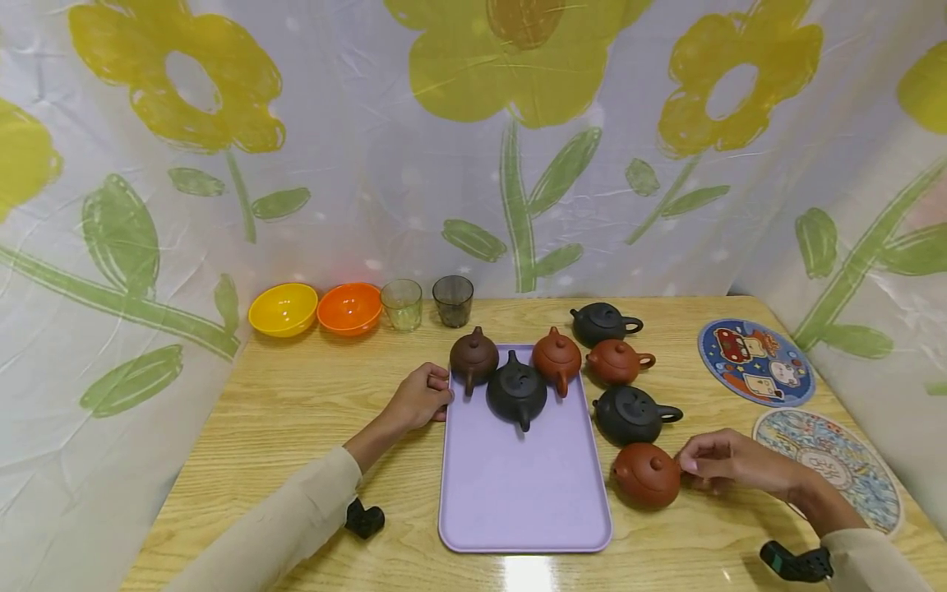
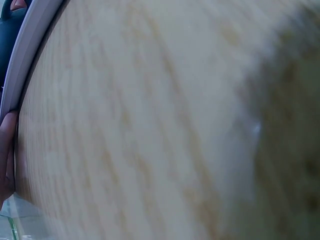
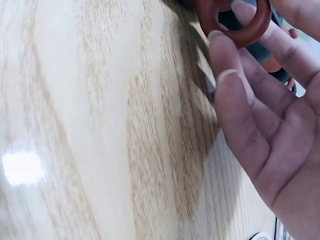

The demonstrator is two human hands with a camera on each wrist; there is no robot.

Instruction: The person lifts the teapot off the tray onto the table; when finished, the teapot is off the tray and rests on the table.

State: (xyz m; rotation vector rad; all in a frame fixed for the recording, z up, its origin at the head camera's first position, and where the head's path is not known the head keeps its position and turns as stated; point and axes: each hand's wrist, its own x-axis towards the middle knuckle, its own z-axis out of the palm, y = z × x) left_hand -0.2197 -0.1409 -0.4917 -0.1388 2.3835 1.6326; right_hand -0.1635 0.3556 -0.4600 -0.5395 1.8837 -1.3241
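A lilac tray (image 1: 525, 493) lies on the table, with a dark brown teapot (image 1: 474, 358), a black teapot (image 1: 516, 393) and a reddish-brown teapot (image 1: 557, 359) at its far end. My left hand (image 1: 420, 399) holds the tray's left edge beside the dark brown teapot. To the right of the tray stands the nearest reddish-brown teapot (image 1: 647, 477). My right hand (image 1: 728, 462) pinches this teapot's ring handle (image 3: 250, 35), with fingertips at the loop in the right wrist view. The left wrist view shows mostly blurred table and a bit of tray rim (image 2: 25, 55).
Behind the nearest teapot stand a black teapot (image 1: 629, 415), another reddish-brown one (image 1: 616, 363) and a second black one (image 1: 601, 324). Two round mats, blue (image 1: 792, 370) and patterned (image 1: 873, 485), lie at right. Yellow (image 1: 284, 311) and orange (image 1: 350, 310) bowls and two glasses (image 1: 453, 302) stand at back left.
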